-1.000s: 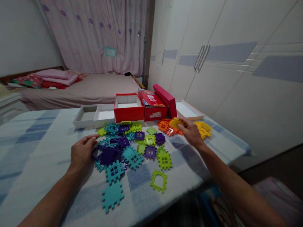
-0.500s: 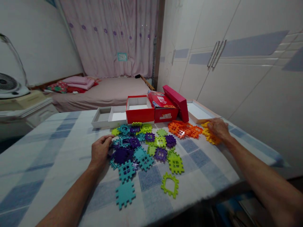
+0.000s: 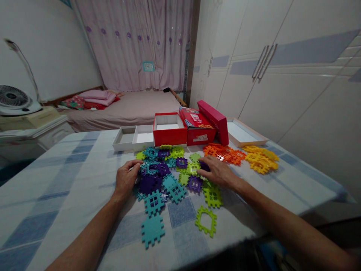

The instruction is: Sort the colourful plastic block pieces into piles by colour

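Observation:
A loose heap of flat, notched plastic building pieces lies mid-table, with teal pieces [image 3: 152, 229], purple pieces [image 3: 149, 183] and lime green pieces [image 3: 212, 195] overlapping. At its left edge my left hand [image 3: 126, 180] rests with thumb and fingers curled together; whatever they pinch is hidden. My right hand [image 3: 218, 171] reaches into the heap's right side, thumb and fingers apart around a dark purple piece [image 3: 204, 166] that they partly cover. Orange pieces [image 3: 235, 156] are piled behind that hand, and yellow pieces [image 3: 261, 162] form a separate pile farther right.
Behind the heap stand a white divided tray [image 3: 126, 145], an open red box [image 3: 170, 136], a printed red box [image 3: 200, 136] with a red lid [image 3: 216, 122] leaning on it, and a shallow white lid [image 3: 248, 135]. A checked cloth [image 3: 70, 188] covers the table.
My right hand has left the yellow pile and moved left to the purple piece among the green ones. My left hand stays by the heap's left edge. The view has shifted slightly.

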Demonstrator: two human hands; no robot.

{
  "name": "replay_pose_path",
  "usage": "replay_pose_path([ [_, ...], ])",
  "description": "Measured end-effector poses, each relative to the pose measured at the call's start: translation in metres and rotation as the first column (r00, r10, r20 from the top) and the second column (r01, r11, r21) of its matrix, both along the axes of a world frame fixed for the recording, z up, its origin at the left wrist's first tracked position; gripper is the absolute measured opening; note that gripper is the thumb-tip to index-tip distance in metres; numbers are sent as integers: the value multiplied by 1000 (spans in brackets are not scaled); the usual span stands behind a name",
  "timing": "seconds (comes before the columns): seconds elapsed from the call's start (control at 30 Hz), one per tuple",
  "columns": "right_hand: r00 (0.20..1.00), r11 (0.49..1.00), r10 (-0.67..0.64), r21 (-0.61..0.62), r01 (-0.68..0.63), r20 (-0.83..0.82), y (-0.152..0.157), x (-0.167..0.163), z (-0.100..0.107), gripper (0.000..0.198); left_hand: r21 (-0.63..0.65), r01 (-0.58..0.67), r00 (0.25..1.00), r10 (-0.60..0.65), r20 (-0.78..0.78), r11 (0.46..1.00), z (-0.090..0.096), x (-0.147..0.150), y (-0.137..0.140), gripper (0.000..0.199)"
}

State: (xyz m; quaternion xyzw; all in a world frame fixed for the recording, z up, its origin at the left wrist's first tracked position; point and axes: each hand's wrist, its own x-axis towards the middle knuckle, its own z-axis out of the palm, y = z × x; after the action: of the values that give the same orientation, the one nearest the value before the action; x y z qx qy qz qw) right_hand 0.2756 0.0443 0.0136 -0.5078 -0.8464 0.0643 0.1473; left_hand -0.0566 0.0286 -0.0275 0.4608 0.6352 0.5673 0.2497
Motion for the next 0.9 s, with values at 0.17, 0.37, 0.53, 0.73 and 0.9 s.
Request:
replay_pose_path([
  [0.17,998,999,-8,38,5,67,-2,-13,-6,48,12,7,1000,-7,-15,1000,0,1,1,20],
  [0.37,998,997,55,51,-55,10,-3,-28,-11,42,15,18,999,-18,-30,1000,2,3,1,18],
  [0.53,985,992,97,95,-84,-139,-2,-30,-22,39,33,17,998,-15,-56,999,0,2,0,18],
  [0.73,951,990,111,111,-82,-290,-3,-22,-24,39,42,10,997,-7,-73,999,1,3,0,19],
  [0.9,935,988,125,128,-87,-331,1,-17,-28,36,3,19,992,-19,-122,1000,4,4,-2,22],
])
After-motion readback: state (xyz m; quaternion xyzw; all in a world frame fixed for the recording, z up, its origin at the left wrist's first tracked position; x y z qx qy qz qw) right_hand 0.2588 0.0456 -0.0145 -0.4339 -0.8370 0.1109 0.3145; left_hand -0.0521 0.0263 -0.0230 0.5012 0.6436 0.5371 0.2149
